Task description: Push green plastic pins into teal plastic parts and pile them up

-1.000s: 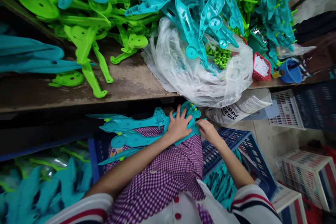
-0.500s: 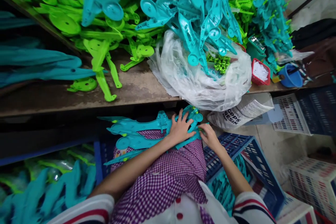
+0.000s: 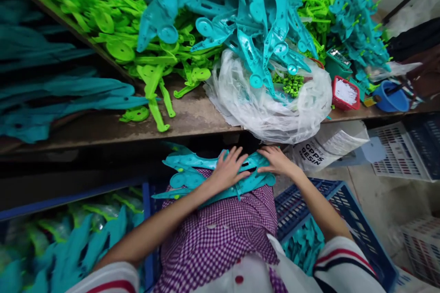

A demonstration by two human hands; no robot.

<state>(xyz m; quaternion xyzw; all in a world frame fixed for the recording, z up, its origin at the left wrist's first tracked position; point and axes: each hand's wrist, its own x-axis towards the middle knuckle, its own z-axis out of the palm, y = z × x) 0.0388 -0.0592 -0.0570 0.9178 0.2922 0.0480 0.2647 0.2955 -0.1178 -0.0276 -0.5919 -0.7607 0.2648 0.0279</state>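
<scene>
A small stack of teal plastic parts (image 3: pixel 192 175) lies across my lap on purple checked cloth. My left hand (image 3: pixel 228 169) rests flat on top of the stack, fingers spread. At the right end of the same stack, my right hand (image 3: pixel 277 160) lies with fingers stretched over the parts. Both hands press on the teal parts and neither closes around them.
A worn wooden bench (image 3: pixel 192 116) in front carries heaps of green parts (image 3: pixel 113 32) and teal parts (image 3: pixel 254 13), a clear plastic bag (image 3: pixel 268 110), a red tub (image 3: pixel 345 94) and a blue cup (image 3: pixel 392 97). A blue crate (image 3: pixel 347 210) of teal parts stands at my right.
The view has swung left and down a little. My right hand has moved from the stack's edge up onto the parts, and the stack has shifted slightly on my lap.
</scene>
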